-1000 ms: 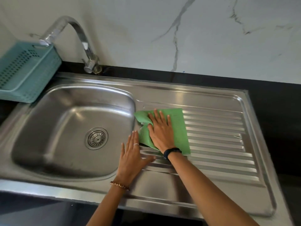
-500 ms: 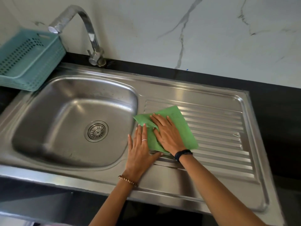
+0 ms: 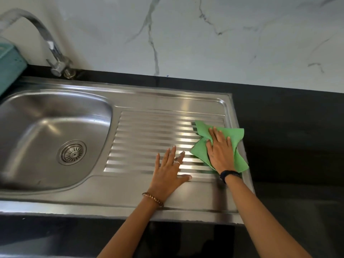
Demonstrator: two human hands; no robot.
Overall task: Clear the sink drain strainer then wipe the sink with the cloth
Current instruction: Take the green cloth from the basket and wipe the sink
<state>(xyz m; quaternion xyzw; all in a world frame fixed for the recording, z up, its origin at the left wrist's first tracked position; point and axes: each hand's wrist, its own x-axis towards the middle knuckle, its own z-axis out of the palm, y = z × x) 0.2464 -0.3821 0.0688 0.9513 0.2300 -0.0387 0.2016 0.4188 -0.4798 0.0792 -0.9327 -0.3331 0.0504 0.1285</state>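
The steel sink (image 3: 130,194) has a bowl on the left with the round drain strainer (image 3: 72,152) at its bottom; nothing lies on the strainer. A ribbed drainboard (image 3: 149,135) fills the right half. My right hand (image 3: 220,150) presses flat on the crumpled green cloth (image 3: 200,148) at the drainboard's right edge, with the cloth partly over the rim. My left hand (image 3: 170,172) lies flat with fingers spread on the ribs near the front, holding nothing.
A curved steel tap (image 3: 54,53) stands behind the bowl at the back left. A teal plastic basket (image 3: 9,66) sits at the far left edge. Black countertop (image 3: 290,146) surrounds the sink, with a white marble wall behind.
My right hand has slid the cloth from beside the bowl across the ribs to the drainboard's right edge. My left hand has shifted right along the drainboard too.
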